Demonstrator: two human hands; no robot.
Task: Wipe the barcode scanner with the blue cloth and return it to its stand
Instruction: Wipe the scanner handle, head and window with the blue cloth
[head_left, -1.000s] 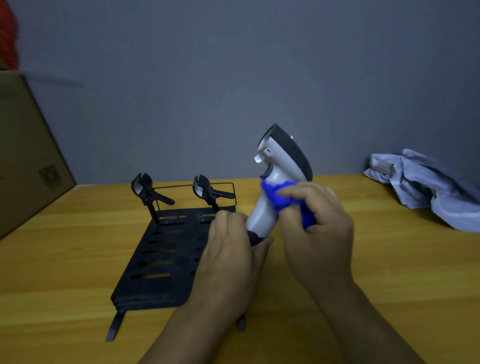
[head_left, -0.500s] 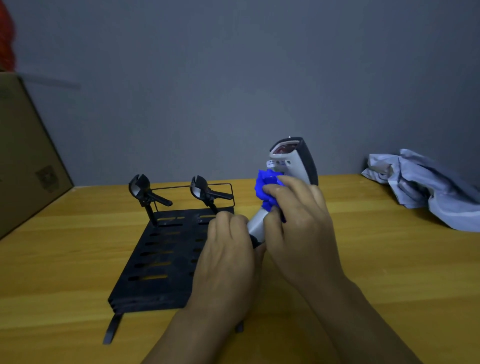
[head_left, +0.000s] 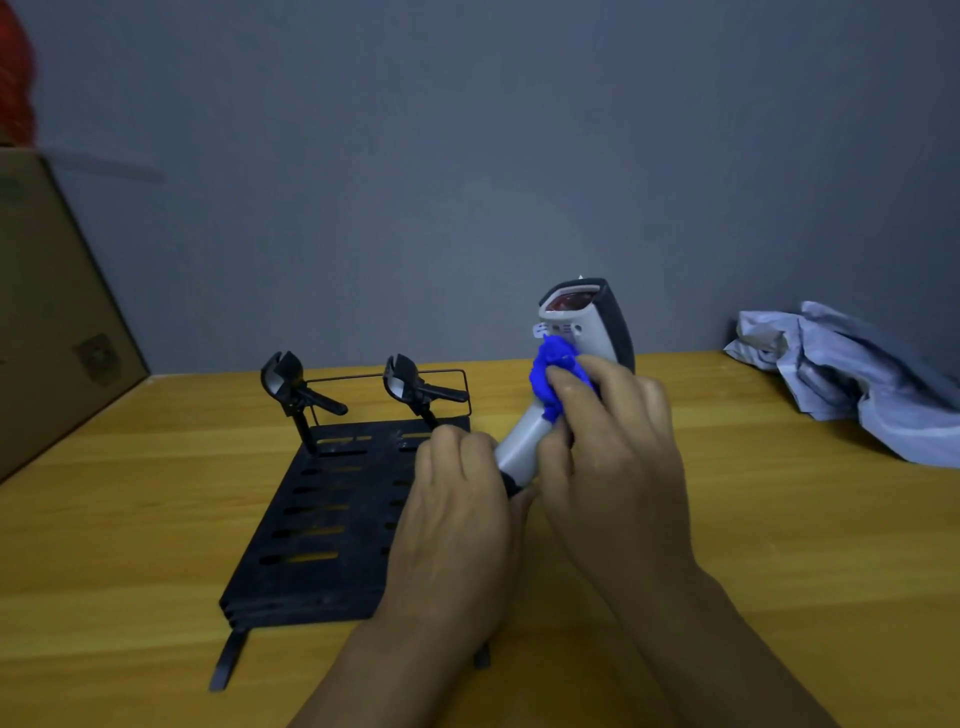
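Note:
The grey and black barcode scanner is held upright above the table, its red window facing me. My left hand grips the base of its handle. My right hand presses the bunched blue cloth against the scanner's neck, just under the head. The black slotted stand lies flat on the wooden table to the left, with two black clips upright along its far edge. Part of the stand is hidden behind my left hand.
A crumpled light blue-grey cloth lies at the table's far right. A cardboard box stands at the left edge, with something red above it. A grey wall backs the table.
The scanner has turned so its window faces me and its head sits lower. My right hand has slid the blue cloth up from the handle to the neck under the head.

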